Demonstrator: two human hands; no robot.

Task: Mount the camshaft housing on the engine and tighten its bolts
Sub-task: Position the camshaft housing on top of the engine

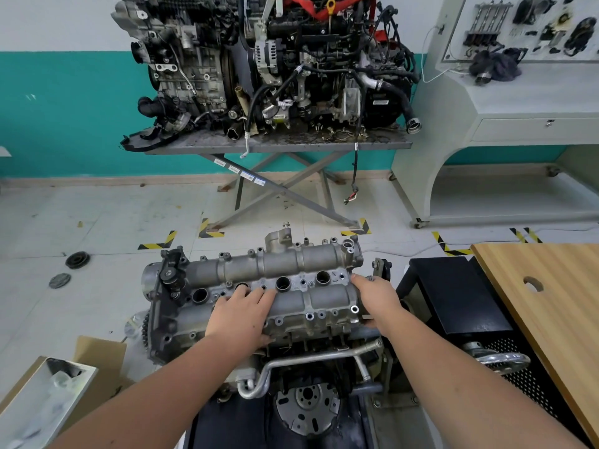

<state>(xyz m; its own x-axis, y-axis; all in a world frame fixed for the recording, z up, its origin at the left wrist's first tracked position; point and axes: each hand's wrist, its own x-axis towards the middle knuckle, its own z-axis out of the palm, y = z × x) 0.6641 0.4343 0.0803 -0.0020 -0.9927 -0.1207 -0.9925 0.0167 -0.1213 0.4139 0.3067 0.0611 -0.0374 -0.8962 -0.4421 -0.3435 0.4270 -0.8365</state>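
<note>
The camshaft housing (259, 286), a grey cast-aluminium cover with 4 round plug wells along its middle, lies on top of the engine (291, 367) in the lower centre of the view, its long axis running left to right and tilted slightly up toward the right. The left hand (240, 314) rests flat on the near half of the housing, fingers straight and spread, with the fingertips reaching the flat strip between the 2nd and 3rd wells; it grips nothing. The right hand (377, 299) sits at the housing's right end, fingers wrapped over the end face and the index finger laid along the top edge near the 4th well, so it holds the housing by that end. Empty bolt holes show along the near flange. A bent metal coolant pipe (311, 361) crosses the engine's front below the housing, and a flywheel (306, 406) faces the camera beneath it. Behind, 2 other engines (265, 66) stand on a scissor-leg steel table (278, 145). A wooden tabletop (551, 303) lies at the right, a cardboard box (48, 400) at the lower left.
</note>
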